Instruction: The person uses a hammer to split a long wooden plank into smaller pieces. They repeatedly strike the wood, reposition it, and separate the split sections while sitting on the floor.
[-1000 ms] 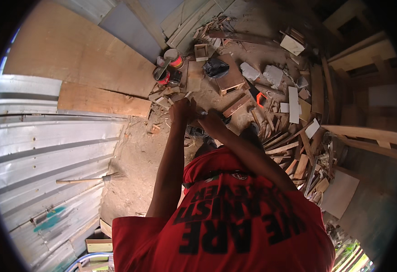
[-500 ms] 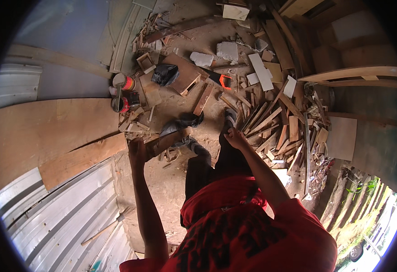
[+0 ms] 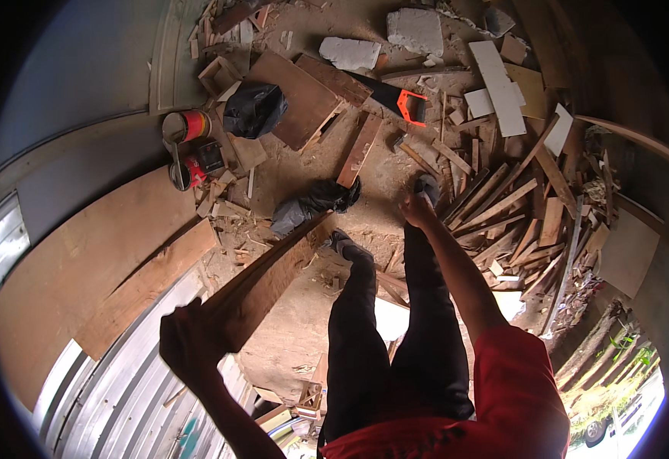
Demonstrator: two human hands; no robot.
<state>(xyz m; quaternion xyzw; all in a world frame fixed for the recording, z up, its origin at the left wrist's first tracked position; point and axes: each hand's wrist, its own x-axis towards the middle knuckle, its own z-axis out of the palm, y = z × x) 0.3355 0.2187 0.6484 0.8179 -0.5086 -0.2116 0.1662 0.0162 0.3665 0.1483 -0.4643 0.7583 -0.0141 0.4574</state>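
One wooden board (image 3: pixel 262 287), at 8 o'clock from the centre of the view, is clasped by the left hand (image 3: pixel 193 344) at its near end, its far end pointing between 1 and 2 o'clock. Between 2 and 3 o'clock, the right hand (image 3: pixel 416 210) appears curled; whether it holds anything cannot be told. Crumpled black plastic (image 3: pixel 323 200) lies near the board's far end. Farther out: two cans (image 3: pixel 191 125) at 10 o'clock, an orange-handled saw (image 3: pixel 388 98) at 1 o'clock, heaped wood strips (image 3: pixel 506 205) at 3 o'clock.

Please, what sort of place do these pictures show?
Probably a rough woodworking space: an orange-handled saw lies ahead, wood scraps are heaped at right, and the left hand holds a board.
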